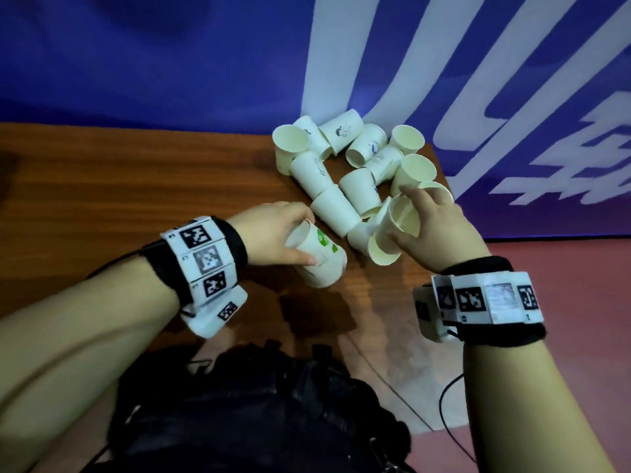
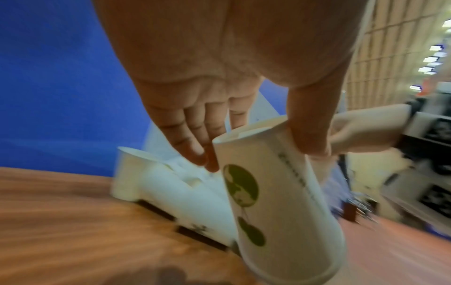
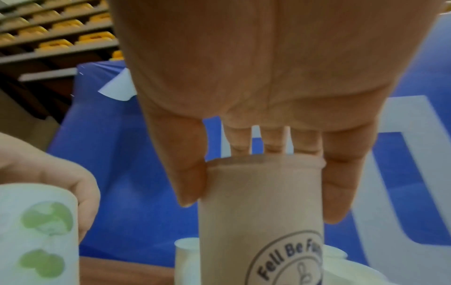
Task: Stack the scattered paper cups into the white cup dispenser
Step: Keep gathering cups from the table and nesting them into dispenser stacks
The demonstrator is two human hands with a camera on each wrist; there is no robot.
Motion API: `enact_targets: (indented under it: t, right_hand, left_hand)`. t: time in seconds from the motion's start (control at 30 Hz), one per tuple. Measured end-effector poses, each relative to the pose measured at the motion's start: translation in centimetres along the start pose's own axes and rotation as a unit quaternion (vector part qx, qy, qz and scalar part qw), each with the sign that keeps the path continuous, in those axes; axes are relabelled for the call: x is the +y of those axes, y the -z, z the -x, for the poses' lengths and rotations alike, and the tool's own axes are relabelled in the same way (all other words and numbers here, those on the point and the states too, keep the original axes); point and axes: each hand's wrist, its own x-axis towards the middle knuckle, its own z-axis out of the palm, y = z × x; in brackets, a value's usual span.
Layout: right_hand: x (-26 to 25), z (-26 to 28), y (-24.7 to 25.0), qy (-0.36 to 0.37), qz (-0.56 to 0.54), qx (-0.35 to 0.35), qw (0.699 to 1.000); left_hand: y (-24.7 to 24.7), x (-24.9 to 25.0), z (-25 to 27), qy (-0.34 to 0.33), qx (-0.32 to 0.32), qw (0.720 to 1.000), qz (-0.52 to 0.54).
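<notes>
My left hand (image 1: 300,237) grips a white paper cup with green print (image 1: 319,259), tilted just above the wooden table (image 1: 136,186); in the left wrist view the left hand (image 2: 256,154) holds this green-print cup (image 2: 275,202) near its rim, and a second rim shows nested inside. My right hand (image 1: 406,213) grips another paper cup (image 1: 404,218) by its rim at the near edge of the cup pile (image 1: 355,165). In the right wrist view the right hand (image 3: 261,173) clasps this cup (image 3: 261,208), printed with a round logo. No white dispenser is in view.
Several white cups lie and stand scattered at the table's back right, against a blue and white banner (image 1: 444,80). The table's right edge drops to a red floor (image 1: 563,268). A black bag (image 1: 256,414) sits below the near table edge.
</notes>
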Motion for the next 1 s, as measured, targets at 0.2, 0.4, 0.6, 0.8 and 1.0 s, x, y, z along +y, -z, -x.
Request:
enact_targets:
  t: [0.2, 0.4, 0.6, 0.8, 1.0]
  right_hand:
    - [-11.5, 0.5, -1.0, 0.081, 0.004, 0.022, 0.996]
    - [-27.4, 1.4, -5.4, 0.148, -0.038, 0.024, 0.988]
    - [-43.3, 2.1, -9.7, 0.230, -0.065, -0.014, 0.971]
    - [-52.5, 2.6, -12.1, 0.303, -0.080, -0.019, 0.949]
    - [-55.7, 2.6, -12.8, 0.328, -0.085, 0.007, 0.941]
  left_hand:
    - [5.0, -9.1, 10.2, 0.115, 0.123, 0.979, 0.111]
    - [10.2, -20.8, 23.4, 0.155, 0.198, 0.942, 0.221]
    - [15.4, -32.3, 37.1, 0.191, 0.269, 0.907, 0.261]
    - [16.5, -39.2, 43.1, 0.256, 0.336, 0.858, 0.292]
    - [15.1, -41.0, 40.5, 0.246, 0.321, 0.852, 0.332]
